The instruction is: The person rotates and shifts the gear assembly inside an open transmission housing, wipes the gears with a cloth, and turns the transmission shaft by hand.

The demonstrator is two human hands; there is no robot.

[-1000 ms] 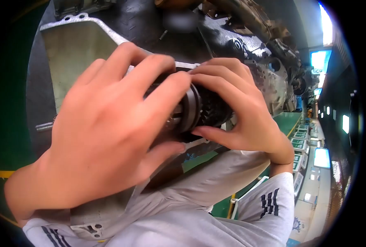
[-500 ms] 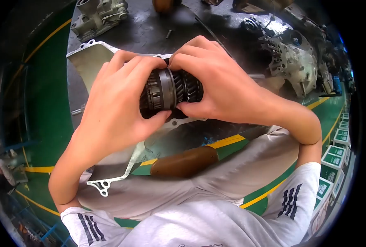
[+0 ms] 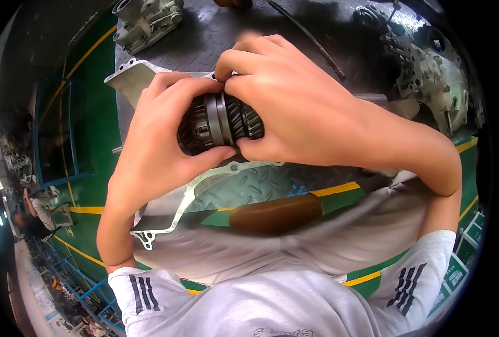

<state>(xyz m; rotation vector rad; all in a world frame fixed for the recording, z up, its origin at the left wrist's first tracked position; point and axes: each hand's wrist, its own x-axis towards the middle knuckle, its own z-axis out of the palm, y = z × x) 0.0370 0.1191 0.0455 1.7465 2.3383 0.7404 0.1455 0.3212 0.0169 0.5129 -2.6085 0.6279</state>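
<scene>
A dark metal gear assembly [image 3: 220, 121], with a smooth steel ring around its middle and slanted teeth beside it, lies crosswise between my hands. My left hand [image 3: 165, 126] wraps round its left part, thumb below and fingers above. Round the right part curls my right hand [image 3: 283, 104], its thumb tip near the ring's lower edge. Beneath them is a pale metal housing [image 3: 185, 205] with a flat, holed rim. A splined shaft [image 3: 371, 99] shows to the right, beyond my right wrist. My palms hide the assembly's ends.
A cast metal part [image 3: 151, 22] stands at the table's back left. A thin rod [image 3: 311, 39] lies behind my right hand. Another large casting [image 3: 437, 84] is at the right. A brown stool [image 3: 276, 214] is below the table edge. At far left is a person [image 3: 39, 213].
The view has swung and moved back, showing more of the left side. Both hands remain round the gear assembly; more of its toothed part and ring now shows between them than a second ago.
</scene>
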